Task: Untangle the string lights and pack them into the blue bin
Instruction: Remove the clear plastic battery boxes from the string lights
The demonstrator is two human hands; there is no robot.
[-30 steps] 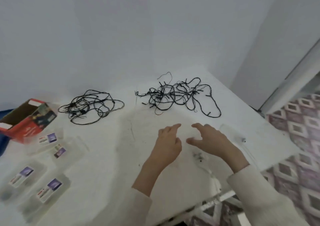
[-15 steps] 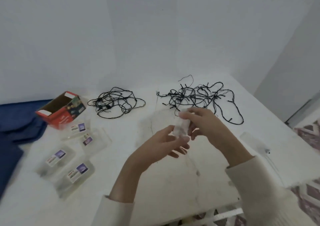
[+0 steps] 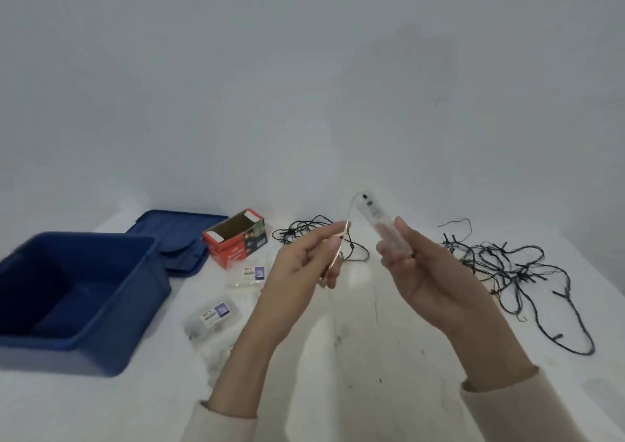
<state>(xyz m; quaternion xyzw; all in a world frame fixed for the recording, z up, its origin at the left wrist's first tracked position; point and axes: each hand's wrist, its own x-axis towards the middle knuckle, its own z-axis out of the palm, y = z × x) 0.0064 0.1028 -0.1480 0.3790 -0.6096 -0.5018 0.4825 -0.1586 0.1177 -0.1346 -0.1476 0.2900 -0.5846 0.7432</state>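
White table (image 3: 422,387), scuffed. Left to right on it: blue bin (image 3: 101,299), blue lid (image 3: 182,238), red carton (image 3: 236,238), two clear packets (image 3: 216,314), two black string-light tangles (image 3: 514,272).

"LED" on red box (image 3: 233,243)
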